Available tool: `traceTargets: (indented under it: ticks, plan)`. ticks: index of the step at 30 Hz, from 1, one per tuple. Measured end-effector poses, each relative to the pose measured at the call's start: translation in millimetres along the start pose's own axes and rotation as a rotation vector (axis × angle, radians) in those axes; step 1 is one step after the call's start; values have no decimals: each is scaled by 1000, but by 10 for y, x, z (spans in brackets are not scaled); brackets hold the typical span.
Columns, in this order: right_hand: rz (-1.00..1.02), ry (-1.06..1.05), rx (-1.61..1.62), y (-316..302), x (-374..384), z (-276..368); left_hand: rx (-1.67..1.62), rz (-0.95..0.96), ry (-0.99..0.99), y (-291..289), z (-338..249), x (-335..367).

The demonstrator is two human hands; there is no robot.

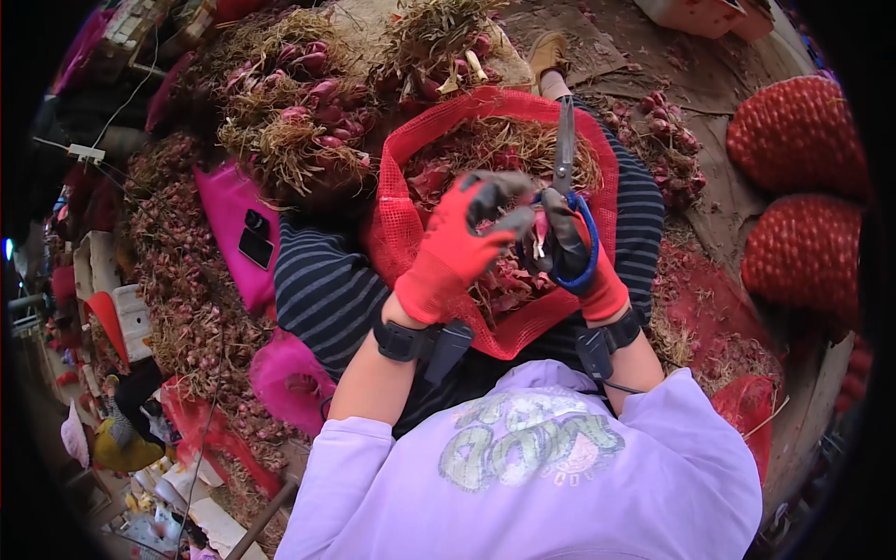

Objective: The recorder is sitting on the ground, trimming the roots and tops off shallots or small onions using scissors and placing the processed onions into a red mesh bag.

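Note:
My right hand, in a red glove with dark grey fingers, closes round scissors with blue handles. Their metal blades point away from me. A small reddish-purple shallot with a pale end sits at the right fingertips, between the two hands. My left hand, gloved alike, is half curled, with a gap between its thumb and fingers; its thumb tip comes close to the shallot. Both hands are over a red mesh sack in my lap, which holds shallots, skins and dry stalks.
Bundles of shallots with dry stalks lie at the far left. Full red mesh sacks stand at the right. A phone rests on pink cloth. Many loose shallots cover the left ground. Another person is at the lower left.

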State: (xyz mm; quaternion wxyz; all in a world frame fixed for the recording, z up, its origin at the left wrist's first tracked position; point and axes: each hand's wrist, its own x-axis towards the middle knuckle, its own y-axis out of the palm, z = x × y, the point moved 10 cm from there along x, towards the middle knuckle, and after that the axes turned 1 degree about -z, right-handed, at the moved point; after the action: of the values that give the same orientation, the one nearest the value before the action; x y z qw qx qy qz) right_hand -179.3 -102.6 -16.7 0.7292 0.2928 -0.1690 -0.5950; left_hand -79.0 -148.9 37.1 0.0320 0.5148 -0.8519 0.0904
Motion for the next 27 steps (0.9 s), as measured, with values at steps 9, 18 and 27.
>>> traceTargets:
  ticks: [9,18,27]
  plan:
    - [-292,124,-315,-186,-154,-6,705,93,84,105,-138,-63]
    - [-283,-165,-677,29,-45,493,-638,224,-474,341,108,-217]
    - [-284,-291,-1233,17,-187,640,-865,-22,-546,57,415,-214]
